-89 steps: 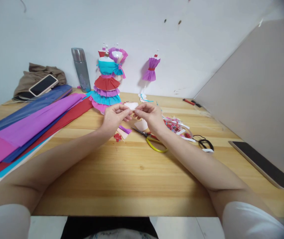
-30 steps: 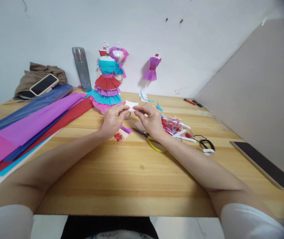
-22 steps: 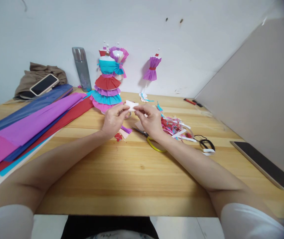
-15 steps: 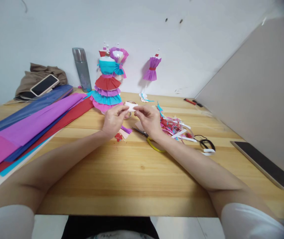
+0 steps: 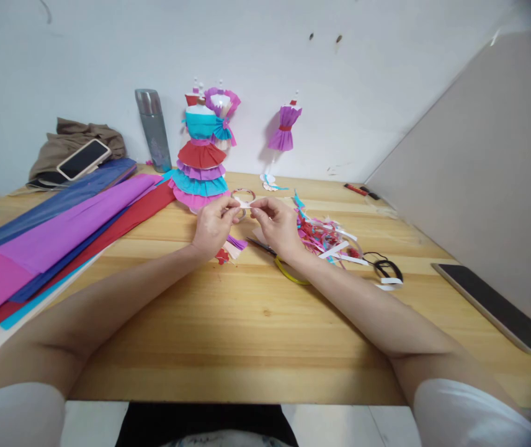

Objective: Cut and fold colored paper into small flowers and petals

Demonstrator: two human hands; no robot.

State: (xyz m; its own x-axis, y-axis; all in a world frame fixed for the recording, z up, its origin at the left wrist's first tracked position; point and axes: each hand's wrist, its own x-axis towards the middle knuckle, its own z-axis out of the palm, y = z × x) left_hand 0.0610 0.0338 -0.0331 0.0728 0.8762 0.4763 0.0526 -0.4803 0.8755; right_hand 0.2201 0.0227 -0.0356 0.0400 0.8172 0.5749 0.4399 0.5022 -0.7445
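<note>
A small pale pink piece of paper [image 5: 245, 203] is stretched between my two hands above the table. My left hand [image 5: 213, 227] pinches its left end between thumb and fingers. At the other end, my right hand [image 5: 278, 227] pinches it the same way. Behind the paper lies a tape roll [image 5: 244, 194], partly covered. Scissors with yellow handles [image 5: 288, 274] rest under my right hand and wrist. Purple and cream paper strips [image 5: 235, 246] and a red scrap [image 5: 221, 256] lie below my left fingers.
Dress forms in layered paper skirts [image 5: 200, 155] stand at the back, with a smaller purple-dressed one [image 5: 285, 129] to their right. Paper scraps [image 5: 321, 236] are heaped at right, near a black cord [image 5: 389, 270] and a tablet [image 5: 493, 304]. Folded coloured sheets [image 5: 74, 217], a bottle [image 5: 154, 130] and a phone [image 5: 84, 159] are left.
The paper between my fingers has gone from a broad upright face to a narrow, flatter strip, uncovering more of the tape roll behind it. My hands have barely moved.
</note>
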